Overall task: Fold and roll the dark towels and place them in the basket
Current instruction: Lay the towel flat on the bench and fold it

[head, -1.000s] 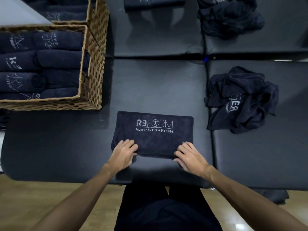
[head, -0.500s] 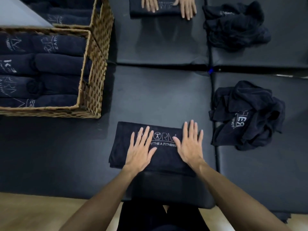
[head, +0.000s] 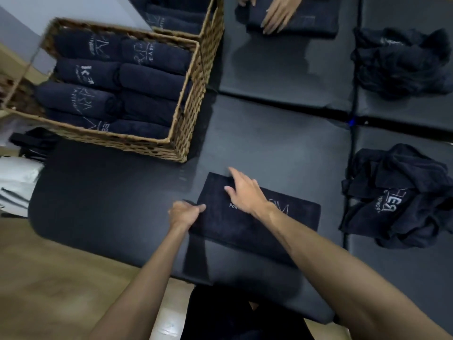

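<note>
The folded dark towel (head: 255,217) lies flat on the black padded table (head: 110,197), near its front edge and in front of the basket (head: 186,123). The left hand (head: 183,213) pinches the towel's left edge with curled fingers. The right hand (head: 245,192) rests on top of the towel near its far left corner, fingers loosely extended. The wicker basket stands at the table's far left corner, filled with rolled towels (head: 117,87). A crumpled towel pile (head: 402,197) lies toward the right edge.
</note>
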